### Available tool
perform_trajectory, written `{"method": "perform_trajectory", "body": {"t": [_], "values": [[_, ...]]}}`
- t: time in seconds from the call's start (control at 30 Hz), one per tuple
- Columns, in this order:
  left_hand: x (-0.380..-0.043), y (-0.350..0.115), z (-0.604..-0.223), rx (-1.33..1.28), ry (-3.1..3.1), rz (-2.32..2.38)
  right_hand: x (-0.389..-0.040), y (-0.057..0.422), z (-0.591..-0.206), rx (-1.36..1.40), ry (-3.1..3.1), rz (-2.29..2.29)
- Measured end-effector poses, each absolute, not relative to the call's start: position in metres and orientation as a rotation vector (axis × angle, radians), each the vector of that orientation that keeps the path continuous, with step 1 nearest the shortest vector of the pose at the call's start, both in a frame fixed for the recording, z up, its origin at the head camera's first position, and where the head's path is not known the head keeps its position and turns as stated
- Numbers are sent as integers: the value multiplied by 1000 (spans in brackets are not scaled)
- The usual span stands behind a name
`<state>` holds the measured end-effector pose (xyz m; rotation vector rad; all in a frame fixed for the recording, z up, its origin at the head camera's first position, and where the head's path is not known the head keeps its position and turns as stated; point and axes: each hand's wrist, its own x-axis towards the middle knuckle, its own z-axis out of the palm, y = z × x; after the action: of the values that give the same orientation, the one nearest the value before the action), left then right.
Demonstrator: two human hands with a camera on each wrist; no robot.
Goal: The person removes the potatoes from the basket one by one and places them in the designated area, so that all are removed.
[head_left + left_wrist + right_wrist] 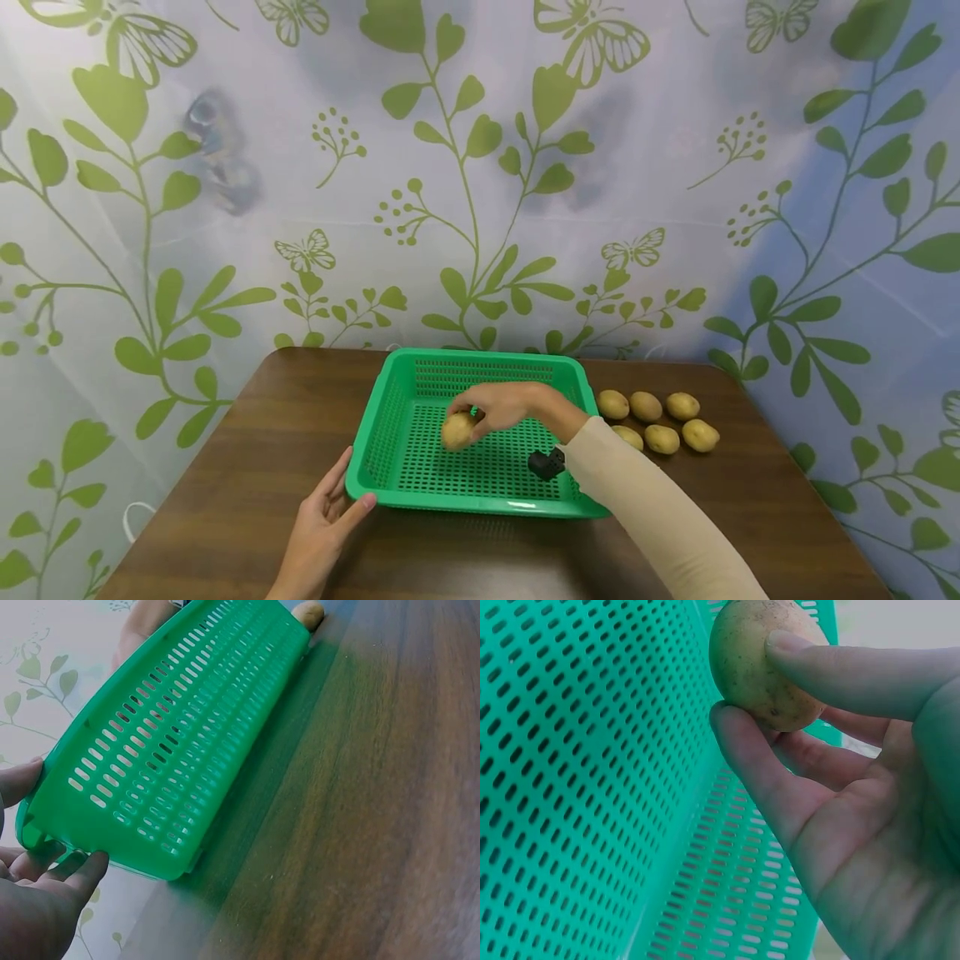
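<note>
A green slotted plastic basket (491, 502) stands on the table. My left hand (321, 521) holds its near left corner, thumb at the rim and fingers against the outer wall; the left wrist view shows the fingertips (90, 871) on the green side. Inside the basket, my right hand (501, 406) grips a yellow-brown potato (456, 432) between thumb and fingers. Seen from the right wrist, the potato (761, 671) has small dark specks, and the thumb presses its side above the slotted floor. No other potato shows in the basket.
Several potatoes (662, 439) lie in two loose rows on the brown wooden table (247, 467), right of the basket and partly behind the right sleeve (645, 508). A small black device (546, 464) sits at the right wrist. A leaf-patterned curtain (480, 208) hangs behind the table.
</note>
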<state>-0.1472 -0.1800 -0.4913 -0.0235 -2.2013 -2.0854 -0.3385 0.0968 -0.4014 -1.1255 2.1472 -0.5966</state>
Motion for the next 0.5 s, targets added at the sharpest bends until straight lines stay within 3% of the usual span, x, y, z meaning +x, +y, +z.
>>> {"method": "perform_trajectory", "body": {"t": [0.5], "values": [[-146, -180, -491, -12, -2215, -2080, -334, 134, -391, -1022, 2224, -622]]}}
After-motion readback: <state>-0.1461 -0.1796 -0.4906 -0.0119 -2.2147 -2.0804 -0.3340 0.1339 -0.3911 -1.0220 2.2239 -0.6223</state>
